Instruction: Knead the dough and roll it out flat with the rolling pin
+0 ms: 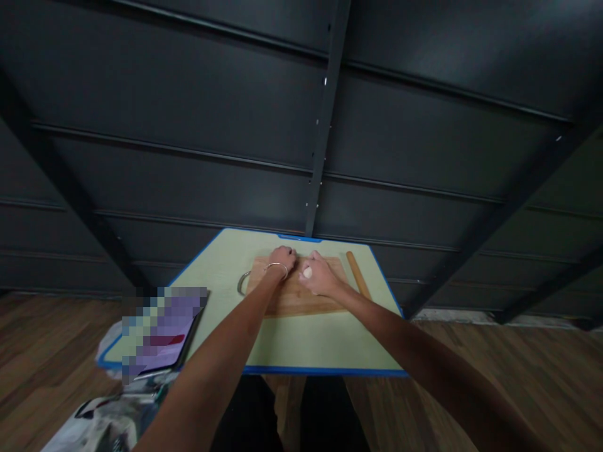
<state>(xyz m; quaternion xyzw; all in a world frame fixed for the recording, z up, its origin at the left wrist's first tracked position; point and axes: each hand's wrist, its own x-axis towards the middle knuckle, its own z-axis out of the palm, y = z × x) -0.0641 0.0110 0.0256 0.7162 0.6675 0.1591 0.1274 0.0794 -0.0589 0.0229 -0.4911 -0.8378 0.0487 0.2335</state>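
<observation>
A wooden cutting board (301,304) lies on the table, under both of my hands. My right hand (322,277) is closed around a small pale lump of dough (308,272), part of which shows between the fingers. Just to its left, my left hand (282,256) rests at the board's far side with its fingers curled down. Whatever may be under those fingers is hidden. A bracelet (277,265) circles the left wrist. Beside the board's right edge lies a wooden rolling pin (358,274).
The pale green table (325,342) has a blue rim. A curved metal handle (242,283) sticks out left of the board. A tablet-like device (164,339), partly blurred, lies at the left, above a cluttered bag (108,420). A dark panelled wall (235,125) rises behind.
</observation>
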